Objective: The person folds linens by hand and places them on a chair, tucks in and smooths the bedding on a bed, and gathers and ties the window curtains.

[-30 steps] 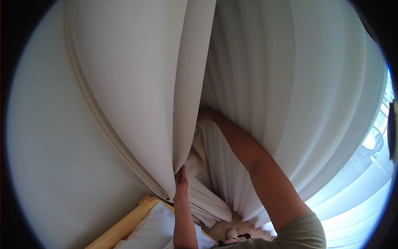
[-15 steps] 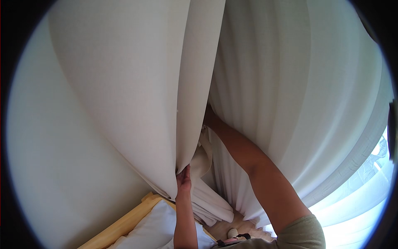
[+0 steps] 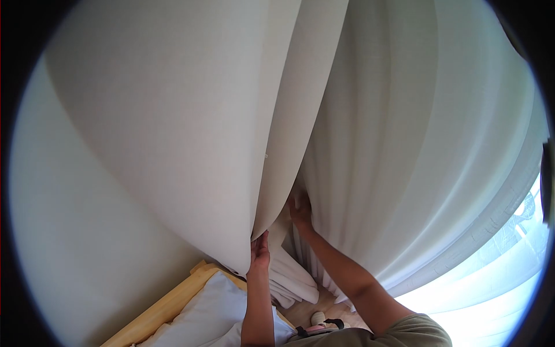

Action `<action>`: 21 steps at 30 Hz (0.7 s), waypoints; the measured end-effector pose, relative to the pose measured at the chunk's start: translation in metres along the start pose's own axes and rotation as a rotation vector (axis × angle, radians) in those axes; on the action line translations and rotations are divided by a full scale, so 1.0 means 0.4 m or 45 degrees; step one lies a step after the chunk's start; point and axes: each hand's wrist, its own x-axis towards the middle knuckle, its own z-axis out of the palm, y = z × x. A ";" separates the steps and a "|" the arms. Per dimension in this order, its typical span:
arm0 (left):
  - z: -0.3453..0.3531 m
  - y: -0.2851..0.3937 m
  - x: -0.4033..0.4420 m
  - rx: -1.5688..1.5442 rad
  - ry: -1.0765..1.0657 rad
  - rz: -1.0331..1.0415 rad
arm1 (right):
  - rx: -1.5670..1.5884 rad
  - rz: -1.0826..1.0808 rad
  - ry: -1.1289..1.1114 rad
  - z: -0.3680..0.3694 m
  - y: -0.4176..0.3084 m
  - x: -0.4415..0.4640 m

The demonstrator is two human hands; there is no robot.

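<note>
A tall beige curtain [image 3: 173, 115] hangs in front of me, its folds gathered toward the lower middle. My left hand [image 3: 260, 250] is closed around the gathered fabric low down, just above the bed corner. My right hand [image 3: 300, 210] reaches in beside the curtain's inner edge, higher and to the right. Its thumb and fingers look spread against the cloth, with the tips partly hidden by the fold. Behind it, a pale pleated curtain [image 3: 393, 144] spreads to the right.
A wooden bed frame [image 3: 167, 298] with a white pillow [image 3: 211, 309] sits at lower left, beside a plain wall [image 3: 87, 202]. Curtain hems trail near the floor [image 3: 300, 312]. Bright window light [image 3: 491, 306] comes in at lower right.
My right hand has come down and partly out from behind the curtain's edge. The left hand keeps its hold. The view has shifted slightly, with the curtain folds now leaning further right.
</note>
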 end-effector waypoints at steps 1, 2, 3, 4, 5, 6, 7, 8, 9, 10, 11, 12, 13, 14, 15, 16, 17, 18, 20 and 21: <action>-0.001 0.010 0.020 0.131 0.035 -0.081 | 0.218 0.498 -0.126 -0.015 0.028 -0.049; -0.013 0.014 0.026 0.132 0.042 -0.090 | 0.212 0.504 -0.118 -0.024 0.037 -0.073; -0.005 0.011 0.022 0.092 0.072 -0.103 | 0.580 0.950 -0.304 -0.045 0.030 -0.097; 0.010 0.009 0.015 0.072 0.090 -0.119 | 0.980 1.380 -0.487 -0.063 0.001 -0.118; 0.018 0.007 0.011 0.074 0.095 -0.124 | 0.980 1.384 -0.480 -0.052 0.029 -0.122; 0.022 0.007 0.006 0.057 0.128 -0.136 | 0.963 1.446 -0.519 -0.036 0.045 -0.125; 0.033 0.007 -0.005 0.042 0.166 -0.146 | 0.947 1.515 -0.557 -0.025 0.051 -0.134; 0.040 0.003 -0.009 0.046 0.183 -0.151 | 0.946 1.530 -0.545 -0.018 0.064 -0.134; 0.056 0.000 -0.019 0.052 0.213 -0.155 | 0.754 1.551 -0.577 -0.017 0.037 -0.128; 0.058 0.004 -0.024 0.061 0.242 -0.159 | 0.563 1.567 -0.608 -0.011 0.031 -0.125; 0.046 0.007 -0.014 0.068 0.247 -0.162 | 0.569 1.573 -0.603 -0.003 0.026 -0.123; 0.040 0.009 -0.004 0.046 0.233 -0.192 | 0.665 1.491 -0.522 0.009 0.032 -0.119; 0.035 0.013 0.004 0.020 0.212 -0.218 | 0.758 1.401 -0.446 0.019 0.036 -0.112; 0.025 0.014 0.011 0.018 0.217 -0.217 | 0.754 1.406 -0.446 0.017 0.046 -0.108; 0.037 0.006 -0.003 0.084 0.186 -0.209 | 1.002 1.442 -0.531 0.000 0.063 -0.110; 0.042 -0.001 -0.015 0.152 0.175 -0.199 | 1.251 1.490 -0.607 -0.015 0.114 -0.111; 0.045 -0.007 -0.056 0.148 0.195 -0.191 | 1.290 1.615 -0.726 -0.048 0.152 -0.121; 0.058 -0.022 -0.101 0.307 0.130 -0.336 | 1.282 1.632 -0.724 -0.083 0.197 -0.137; 0.092 -0.031 -0.206 0.456 0.076 -0.482 | 1.185 1.393 -0.840 -0.166 0.255 -0.184; 0.104 -0.020 -0.265 0.705 -0.147 -0.770 | 1.205 1.348 -0.811 -0.202 0.260 -0.211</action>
